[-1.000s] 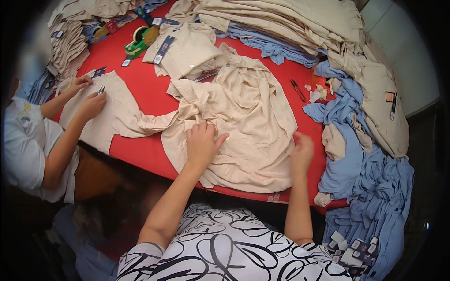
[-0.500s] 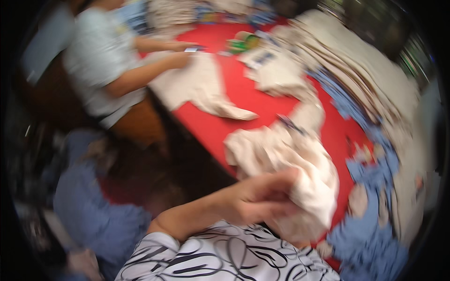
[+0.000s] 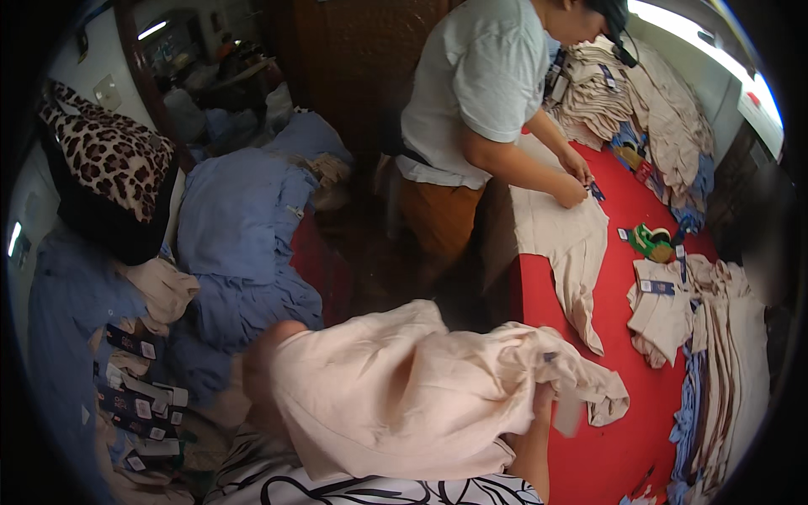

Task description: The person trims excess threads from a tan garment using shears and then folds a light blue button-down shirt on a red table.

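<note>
A beige long-sleeved shirt (image 3: 396, 396) is stretched in front of my body, its right end over the red table. My left hand (image 3: 282, 332), blurred, grips its upper left edge. On the right my forearm (image 3: 530, 450) rises to the shirt's bunched part, where the cloth hides most of my right hand and its fingers. A pale tag (image 3: 569, 412) dangles beside that wrist. One sleeve (image 3: 610, 391) of the shirt trails over the table.
Across the red table (image 3: 581, 459) a co-worker (image 3: 484, 93) handles a dark tag on another beige shirt (image 3: 560, 223). Nearby are a green tape dispenser (image 3: 652, 241), a folded shirt (image 3: 661, 303) and stacked garments (image 3: 732, 362). Blue garments (image 3: 240, 219) and tags (image 3: 135, 404) lie left.
My view has swung left. The beige shirt has come off the table and is now spread between my arms, with my left hand at its far left edge.
</note>
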A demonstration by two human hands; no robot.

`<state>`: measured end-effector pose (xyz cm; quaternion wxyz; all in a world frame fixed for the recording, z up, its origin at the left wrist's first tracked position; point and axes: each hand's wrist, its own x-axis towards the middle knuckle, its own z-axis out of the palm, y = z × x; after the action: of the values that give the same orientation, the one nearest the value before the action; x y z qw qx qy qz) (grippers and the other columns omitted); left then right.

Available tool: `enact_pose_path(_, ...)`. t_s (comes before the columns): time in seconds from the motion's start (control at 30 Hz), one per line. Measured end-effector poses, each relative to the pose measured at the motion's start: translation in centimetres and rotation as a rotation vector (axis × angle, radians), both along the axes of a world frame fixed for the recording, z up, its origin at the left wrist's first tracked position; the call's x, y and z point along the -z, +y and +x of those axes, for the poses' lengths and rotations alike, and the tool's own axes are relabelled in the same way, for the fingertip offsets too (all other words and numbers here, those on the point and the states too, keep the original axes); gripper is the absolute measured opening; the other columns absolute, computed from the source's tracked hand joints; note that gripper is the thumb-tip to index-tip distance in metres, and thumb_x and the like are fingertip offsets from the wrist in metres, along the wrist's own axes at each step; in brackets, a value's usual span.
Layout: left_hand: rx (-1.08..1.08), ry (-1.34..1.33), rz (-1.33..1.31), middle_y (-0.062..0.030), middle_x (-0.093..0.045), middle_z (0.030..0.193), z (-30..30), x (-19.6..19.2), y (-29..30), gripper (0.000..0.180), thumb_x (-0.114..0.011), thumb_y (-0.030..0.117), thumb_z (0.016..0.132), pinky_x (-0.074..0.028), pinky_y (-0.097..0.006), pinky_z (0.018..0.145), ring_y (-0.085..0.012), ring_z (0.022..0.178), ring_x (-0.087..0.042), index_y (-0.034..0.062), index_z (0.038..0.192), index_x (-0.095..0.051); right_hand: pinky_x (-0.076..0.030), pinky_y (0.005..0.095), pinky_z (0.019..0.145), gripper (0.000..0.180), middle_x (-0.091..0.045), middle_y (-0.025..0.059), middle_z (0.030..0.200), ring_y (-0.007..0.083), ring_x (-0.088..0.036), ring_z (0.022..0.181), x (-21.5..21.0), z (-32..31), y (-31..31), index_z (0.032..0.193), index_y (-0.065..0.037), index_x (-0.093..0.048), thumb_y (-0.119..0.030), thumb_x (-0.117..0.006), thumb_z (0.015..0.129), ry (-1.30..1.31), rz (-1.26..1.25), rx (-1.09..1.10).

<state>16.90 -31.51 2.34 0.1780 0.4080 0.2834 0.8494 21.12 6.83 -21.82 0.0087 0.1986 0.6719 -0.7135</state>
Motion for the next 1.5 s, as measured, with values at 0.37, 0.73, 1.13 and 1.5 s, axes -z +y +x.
enact_pose_path(0.37, -1.116, -0.605, -0.358, -0.0053, -0.061, 0.108, -15.5, 11.8, -15.8, 0.020, -0.049, 0.015, 0.099, -0.045, -0.030, 0.093, -0.0149, 0.105, -0.057, 0.0042, 0.114, -0.056, -0.043, 0.0347, 0.101, 0.036, -0.061, 0.0090, 0.124, 0.0214, -0.057, 0.115, 10.9, -13.9, -12.3, 0.128, 0.000, -0.056, -0.020, -0.052, 0.098, -0.351, -0.357, -0.523)
enact_pose_path(0.73, -1.030, -0.532, -1.525, -0.0092, -0.051, 0.075, -19.2, 22.6, -23.6, 0.022, -0.056, 0.022, 0.096, -0.043, -0.031, 0.068, -0.0140, 0.072, -0.046, 0.0000, 0.096, -0.052, -0.046, 0.0371, 0.096, 0.037, -0.064, 0.0104, 0.119, 0.0220, -0.061, 0.109, 6.0, -33.9, -17.6, 0.125, 0.000, -0.056, -0.017, -0.061, 0.092, -0.164, -0.442, -0.309)
enact_pose_path(1.13, -0.763, -0.521, -1.653, -0.0208, -0.062, 0.086, -22.5, 23.3, -24.0, 0.026, -0.056, 0.028, 0.094, -0.046, -0.043, 0.069, -0.0334, 0.076, -0.062, 0.0025, 0.101, -0.055, -0.049, 0.0305, 0.070, 0.028, -0.070, 0.0058, 0.087, 0.0140, -0.062, 0.075, 10.8, -41.1, -11.9, 0.105, 0.002, -0.069, -0.018, -0.068, 0.085, -0.348, 0.397, -0.491)
enact_pose_path(1.5, -0.753, -0.775, -1.857, -0.0257, -0.066, 0.105, -15.3, 55.3, -21.3, 0.041, -0.055, 0.029, 0.090, -0.049, -0.043, 0.082, -0.0366, 0.093, -0.065, -0.0049, 0.113, -0.061, -0.048, 0.0455, 0.092, 0.061, -0.064, 0.0279, 0.109, 0.0414, -0.060, 0.107, 23.6, -35.5, -15.6, 0.105, 0.000, -0.068, -0.056, -0.054, 0.086, -0.456, 1.009, -1.384)
